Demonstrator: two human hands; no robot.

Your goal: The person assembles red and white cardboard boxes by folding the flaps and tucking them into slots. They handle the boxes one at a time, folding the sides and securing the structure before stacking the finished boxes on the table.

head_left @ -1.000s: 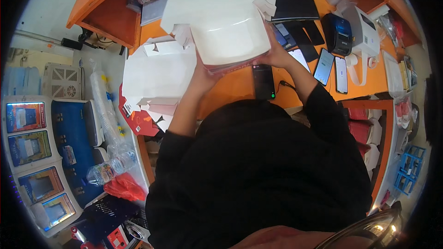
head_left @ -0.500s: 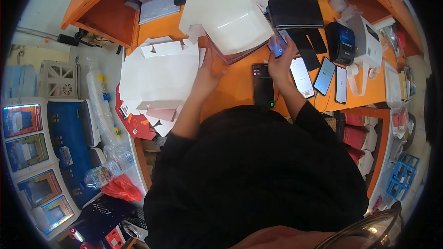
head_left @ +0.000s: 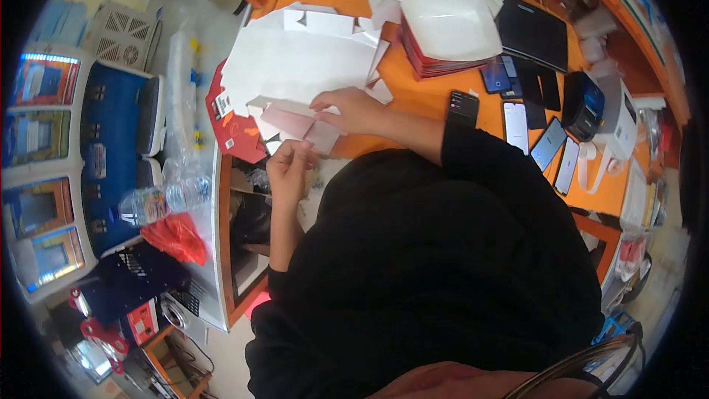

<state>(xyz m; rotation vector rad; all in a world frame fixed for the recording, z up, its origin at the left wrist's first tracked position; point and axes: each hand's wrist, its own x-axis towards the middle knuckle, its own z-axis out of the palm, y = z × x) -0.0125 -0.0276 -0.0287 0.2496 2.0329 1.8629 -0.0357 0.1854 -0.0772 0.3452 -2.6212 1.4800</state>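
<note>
I'm at the white carton's (head_left: 303,55) near edge, left fingers (head_left: 296,150), right fingers (head_left: 327,99) bent; gripping or not, I can't tell.

I count one box stack (head_left: 452,33), one clear bottle (head_left: 166,203), one red bag (head_left: 174,238) and perhaps six phones (head_left: 515,127).

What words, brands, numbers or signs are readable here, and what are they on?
None reads clearly enough to quote.
White label on red cardboard: too small.
Lit phone screen: too small.
Plastic bottle wrapper: blurred.
Unfolded white cardboard: no print visible on the face shown.
</note>
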